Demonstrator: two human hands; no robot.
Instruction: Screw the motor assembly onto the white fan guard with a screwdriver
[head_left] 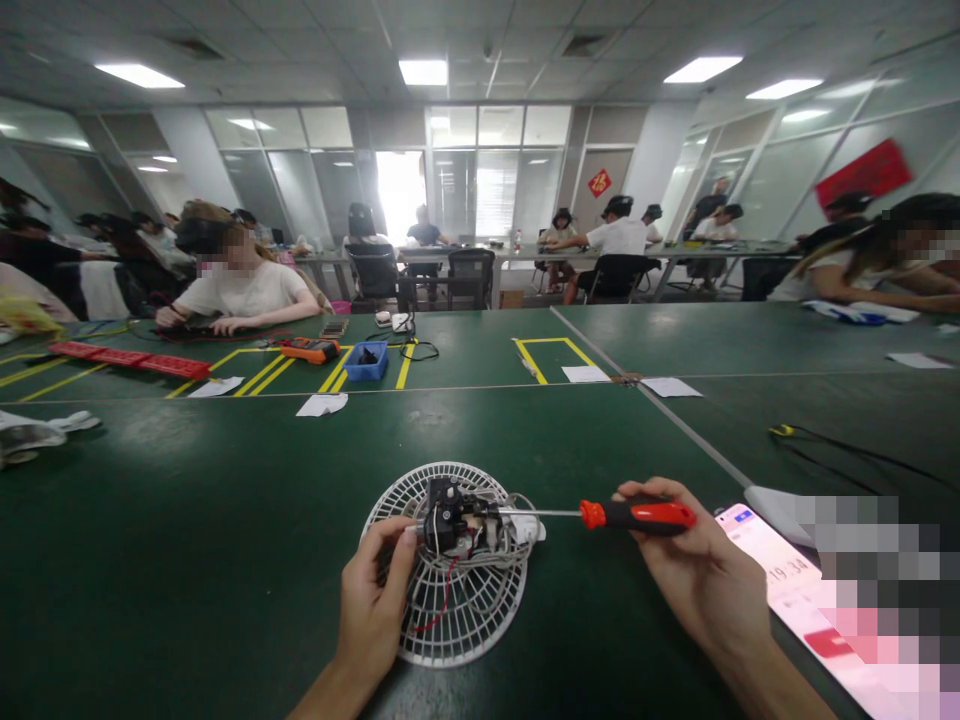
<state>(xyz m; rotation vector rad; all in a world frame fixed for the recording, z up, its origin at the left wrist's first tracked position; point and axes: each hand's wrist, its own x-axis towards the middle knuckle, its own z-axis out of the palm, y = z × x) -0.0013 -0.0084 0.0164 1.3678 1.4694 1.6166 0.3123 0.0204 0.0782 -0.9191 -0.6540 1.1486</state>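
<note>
A round white fan grille (465, 640) lies on the green table, with a small fan motor assembly (448, 515) and its coiled wires on top. My left hand (379, 585) pinches the left end of this motor between thumb and fingers. In my right hand (694, 560) is a red and black screwdriver (649, 516), held level by its handle. Its long shaft points left, and the tip meets the motor assembly near the middle; the exact contact point is too small to make out. A thin red wire (450, 590) hangs down over the grille.
A lit phone (780, 570) lies to the right of my right hand. Farther off are a blue bin (367, 362), an orange multimeter (310, 349), red trays (127, 359) and a black cord (840, 448). Across the table a person (247, 285) sits working.
</note>
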